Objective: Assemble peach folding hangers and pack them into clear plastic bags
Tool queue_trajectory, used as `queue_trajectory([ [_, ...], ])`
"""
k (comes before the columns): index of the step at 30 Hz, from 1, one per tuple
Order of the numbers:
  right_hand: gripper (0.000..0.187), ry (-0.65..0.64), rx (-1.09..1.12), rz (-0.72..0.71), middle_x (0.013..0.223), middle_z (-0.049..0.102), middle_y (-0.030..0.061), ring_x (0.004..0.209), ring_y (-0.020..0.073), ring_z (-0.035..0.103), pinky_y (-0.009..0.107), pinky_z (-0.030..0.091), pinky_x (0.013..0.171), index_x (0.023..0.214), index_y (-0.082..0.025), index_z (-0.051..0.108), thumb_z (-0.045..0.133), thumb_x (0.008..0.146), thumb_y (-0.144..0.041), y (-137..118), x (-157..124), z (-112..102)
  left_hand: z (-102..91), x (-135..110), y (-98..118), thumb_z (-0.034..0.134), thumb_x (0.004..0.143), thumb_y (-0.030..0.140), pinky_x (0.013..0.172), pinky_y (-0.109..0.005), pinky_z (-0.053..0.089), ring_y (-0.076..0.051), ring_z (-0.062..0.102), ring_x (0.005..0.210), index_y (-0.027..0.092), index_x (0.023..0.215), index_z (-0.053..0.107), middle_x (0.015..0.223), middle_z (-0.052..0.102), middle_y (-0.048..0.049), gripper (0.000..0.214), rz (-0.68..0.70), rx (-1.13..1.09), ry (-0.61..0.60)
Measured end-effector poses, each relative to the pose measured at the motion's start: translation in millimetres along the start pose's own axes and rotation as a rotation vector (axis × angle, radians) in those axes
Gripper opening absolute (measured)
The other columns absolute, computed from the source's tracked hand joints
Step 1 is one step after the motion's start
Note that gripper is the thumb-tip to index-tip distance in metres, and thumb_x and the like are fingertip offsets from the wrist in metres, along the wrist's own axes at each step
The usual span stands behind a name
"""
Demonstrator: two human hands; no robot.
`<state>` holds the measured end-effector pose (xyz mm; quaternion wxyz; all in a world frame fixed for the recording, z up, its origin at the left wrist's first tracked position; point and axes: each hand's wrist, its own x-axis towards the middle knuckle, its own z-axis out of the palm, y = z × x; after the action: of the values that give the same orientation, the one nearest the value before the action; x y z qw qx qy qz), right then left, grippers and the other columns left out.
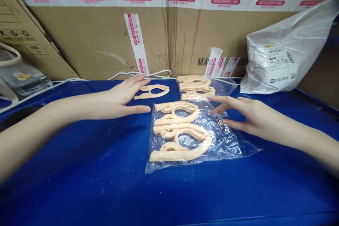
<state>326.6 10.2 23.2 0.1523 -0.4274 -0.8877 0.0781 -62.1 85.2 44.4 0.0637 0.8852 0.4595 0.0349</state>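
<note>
A clear plastic bag lies flat on the blue table, with beige folding hangers side by side in its left part. My right hand is over the bag's upper right edge, fingers apart; whether the fingertips touch the film I cannot tell. Behind it, a second clear bag contains more beige hangers. One loose beige hanger rests on the table to the left of that bag. My left hand is spread open beside the loose hanger, its thumb pointing toward the front bag and holding nothing.
Cardboard boxes with printed tape form a wall behind the blue table. A white cable runs along their base. At the right stands a white plastic parcel bag with a label; at the far left, a transparent jug.
</note>
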Motion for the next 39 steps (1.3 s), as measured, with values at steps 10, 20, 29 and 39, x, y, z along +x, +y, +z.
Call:
queue_trajectory([
  [10, 0.056, 0.020, 0.007, 0.030, 0.107, 0.072, 0.0054, 0.093, 0.0252, 0.068, 0.043, 0.054, 0.081, 0.147, -0.026, 0.042, 0.054, 0.094, -0.037, 1, 4, 7, 10.8, 60, -36, 0.059, 0.081, 0.067, 0.116, -0.047, 0.034, -0.033, 0.041, 0.141, 0.019, 0.155, 0.029, 0.157, 0.036, -0.0155, 0.093, 0.019, -0.139, -0.051],
  [20, 0.043, 0.170, -0.009, 0.044, 0.102, 0.072, 0.0049, 0.089, 0.0229, 0.068, 0.041, 0.052, 0.082, 0.138, -0.022, 0.049, 0.050, 0.097, -0.034, 2, 7, 4, 1.9, 50, -16, 0.067, 0.069, 0.069, 0.103, -0.049, 0.047, -0.034, 0.061, 0.115, 0.022, 0.138, 0.047, 0.124, 0.064, -0.0079, 0.086, -0.046, -0.107, 0.276],
  [29, 0.038, 0.355, -0.020, -0.092, 0.129, 0.061, 0.0096, 0.122, 0.0300, 0.057, 0.046, 0.048, 0.102, 0.127, -0.025, 0.057, 0.062, 0.092, -0.040, -30, 1, -1, 11.1, -14, 81, 0.068, 0.076, 0.056, 0.096, -0.040, 0.052, -0.026, 0.062, 0.105, 0.029, 0.141, 0.037, 0.119, 0.061, -0.0029, 0.077, 0.172, -0.158, 0.518],
  [39, 0.034, 0.285, 0.037, -0.220, 0.137, 0.056, 0.0130, 0.128, 0.0288, 0.053, 0.043, 0.049, 0.101, 0.117, -0.022, 0.062, 0.066, 0.090, -0.043, -54, 2, 17, 35.8, -27, 106, 0.072, 0.077, 0.047, 0.079, -0.042, 0.052, -0.027, 0.062, 0.099, 0.026, 0.116, 0.045, 0.115, 0.063, -0.0045, 0.052, 0.287, -0.292, 0.472],
])
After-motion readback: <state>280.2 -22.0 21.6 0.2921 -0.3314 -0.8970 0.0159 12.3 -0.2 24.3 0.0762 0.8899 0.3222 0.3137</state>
